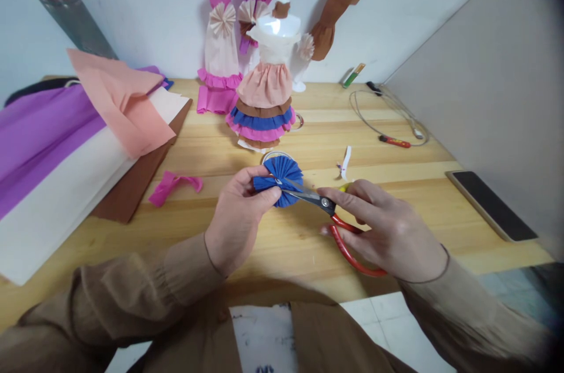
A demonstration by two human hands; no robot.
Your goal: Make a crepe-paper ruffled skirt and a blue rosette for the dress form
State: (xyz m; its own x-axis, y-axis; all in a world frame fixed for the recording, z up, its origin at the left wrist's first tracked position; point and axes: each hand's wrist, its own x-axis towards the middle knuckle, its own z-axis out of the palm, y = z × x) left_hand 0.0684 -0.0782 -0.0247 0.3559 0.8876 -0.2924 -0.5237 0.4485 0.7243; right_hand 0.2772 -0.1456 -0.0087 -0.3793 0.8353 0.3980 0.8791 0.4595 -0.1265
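My left hand [240,217] pinches a blue pleated paper rosette [288,170] between thumb and fingers, above the table's front half. Closed around red-handled scissors [325,201], my right hand [388,232] holds the parted blades across the rosette, near its centre. A small pale bit shows at the rosette's middle; whether the blades touch it I cannot tell. Behind the rosette stands a mannequin [277,38] in a white top and a tiered paper skirt of peach, brown, blue and pink. A roll of tape is partly hidden behind the rosette.
Crepe paper sheets [66,155] are heaped at the left, with a pink scrap [174,186] nearby. More dressed mannequins [220,38] line the wall. A cable [352,103], a phone [491,205] and a white scrap [346,163] lie to the right, beside a grey partition.
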